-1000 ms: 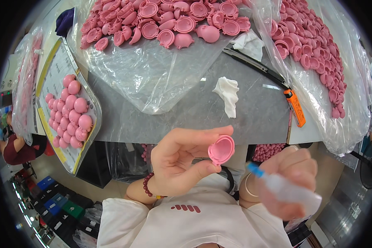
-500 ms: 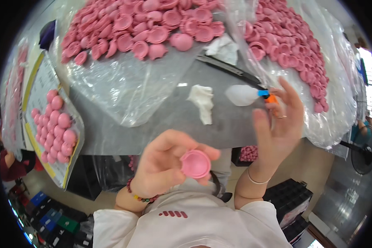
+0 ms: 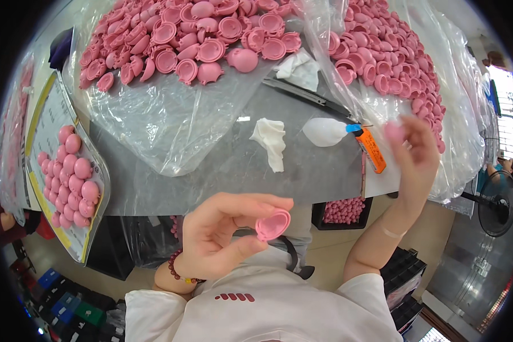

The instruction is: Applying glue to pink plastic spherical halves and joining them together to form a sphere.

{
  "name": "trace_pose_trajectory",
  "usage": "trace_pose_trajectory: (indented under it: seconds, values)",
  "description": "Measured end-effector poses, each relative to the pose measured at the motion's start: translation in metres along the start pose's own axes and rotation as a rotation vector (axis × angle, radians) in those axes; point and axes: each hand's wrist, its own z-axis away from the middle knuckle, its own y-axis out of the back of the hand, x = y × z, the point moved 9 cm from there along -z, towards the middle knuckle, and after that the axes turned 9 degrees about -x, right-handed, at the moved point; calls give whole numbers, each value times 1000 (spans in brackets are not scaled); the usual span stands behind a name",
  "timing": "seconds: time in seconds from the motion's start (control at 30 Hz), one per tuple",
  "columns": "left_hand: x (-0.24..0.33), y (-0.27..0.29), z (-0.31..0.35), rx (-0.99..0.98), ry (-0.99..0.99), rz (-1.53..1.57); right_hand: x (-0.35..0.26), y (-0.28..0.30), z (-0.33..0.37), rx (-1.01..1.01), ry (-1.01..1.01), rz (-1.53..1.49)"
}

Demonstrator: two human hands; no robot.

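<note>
1. Evidently clamps the left hand (image 3: 216, 236) on a hollow pink shell (image 3: 273, 224), with thumb and fingers on opposite sides; holds it between the near edge of the surface (image 3: 222, 191) and the shirt (image 3: 245, 316), cavity tilted toward the camera.
2. Pinches the right hand (image 3: 416, 148) together on what looks like a small pink piece (image 3: 394, 131), beside the lower end of the right-hand heap (image 3: 393, 57); too blurred for shape or facing.
3. Judging by the thin wall and small size, seems very light; needs little force to lift or turn.
4. Looks like moulded plastic, probably fairly stiff, perhaps with slight give at the rim; cannot tell for certain without a squeeze.
5. Appears smooth and rounded outside, so may slip or spin under a loose or off-centre pinch.
6. Best to grip by the outer wall just under the rim, thumb opposite fingers, keeping fingertips out of the cavity.
7. Better not to load the small nubs at the rim, likely the weakest spots.
8. Beyond the hands, shows a white squeeze bottle (image 3: 324, 132) with blue tip, lying against an orange-ended knife (image 3: 372, 153), and near both, a crumpled white tissue (image 3: 269, 142).
</note>
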Motion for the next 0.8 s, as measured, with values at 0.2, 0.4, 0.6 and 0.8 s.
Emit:
trace_pose_trajectory:
  seconds: [0.2,0.4,0.6,0.8]
  values:
    - [-2,20,1,194,68,-47,-32,-90,42,-367,66,19]
    - [1,14,1,96,40,5,-44,-77,48,-226,154,325]
    - [-10,0,2,55,112,-141,-87,-93,70,-234,546,-68]
    - [-6,-1,1,78,127,-287,-83,-101,72,-279,553,-121]
